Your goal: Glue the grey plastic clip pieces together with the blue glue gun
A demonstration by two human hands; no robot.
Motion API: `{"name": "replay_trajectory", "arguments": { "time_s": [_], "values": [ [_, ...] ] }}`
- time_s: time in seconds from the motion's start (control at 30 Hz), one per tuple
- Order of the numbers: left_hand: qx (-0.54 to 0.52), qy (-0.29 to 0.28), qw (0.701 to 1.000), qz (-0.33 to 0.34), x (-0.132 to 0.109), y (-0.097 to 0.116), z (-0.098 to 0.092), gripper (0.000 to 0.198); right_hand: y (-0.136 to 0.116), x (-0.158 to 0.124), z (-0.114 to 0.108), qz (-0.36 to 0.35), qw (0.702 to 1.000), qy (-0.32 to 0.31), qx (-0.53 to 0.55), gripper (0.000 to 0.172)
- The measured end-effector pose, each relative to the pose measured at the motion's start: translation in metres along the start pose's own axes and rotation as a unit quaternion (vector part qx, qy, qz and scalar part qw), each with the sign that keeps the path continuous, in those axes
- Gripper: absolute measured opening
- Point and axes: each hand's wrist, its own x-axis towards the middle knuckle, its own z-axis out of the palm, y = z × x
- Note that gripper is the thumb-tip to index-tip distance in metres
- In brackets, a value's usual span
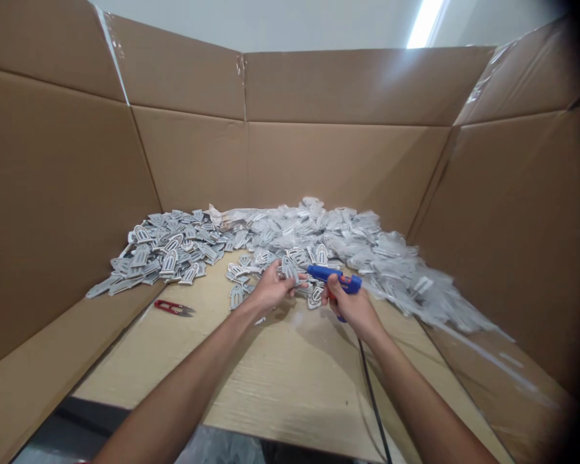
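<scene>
My right hand [350, 306] grips a blue glue gun [333, 277] with an orange trigger, its nozzle pointing left. My left hand [270, 289] pinches a small grey-and-white patch [289, 268] right at the gun's tip. Both hands hover over the cardboard work surface [280, 380], just in front of a heap of similar patches. The gun's black cord [370, 386] runs back along my right forearm.
Loose grey patches [167, 251] are piled at the back left; patches in clear plastic bags [386, 258] are heaped from the back middle to the right. Red thread snips [174, 308] lie at the left. Tall cardboard walls [53, 193] enclose the space on three sides.
</scene>
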Motion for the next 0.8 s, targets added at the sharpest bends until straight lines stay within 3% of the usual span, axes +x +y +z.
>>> {"name": "replay_trajectory", "arguments": {
  "time_s": [0.1, 0.23, 0.8],
  "values": [
    [0.017, -0.046, 0.999, 0.013, -0.0026, 0.0033, 0.0048, 0.050, -0.0018, -0.0012, -0.0011, -0.021, 0.997, 0.006, -0.080, 0.073],
    [0.048, -0.082, 0.995, 0.028, -0.0043, 0.0057, 0.0071, 0.029, -0.0047, -0.0013, -0.0012, -0.040, 0.994, 0.000, -0.102, 0.069],
    [0.064, -0.089, 0.994, 0.016, -0.0071, 0.0074, 0.0089, 0.030, -0.0014, 0.0004, 0.0011, -0.018, 0.989, 0.028, -0.145, 0.063]
  ]
}}
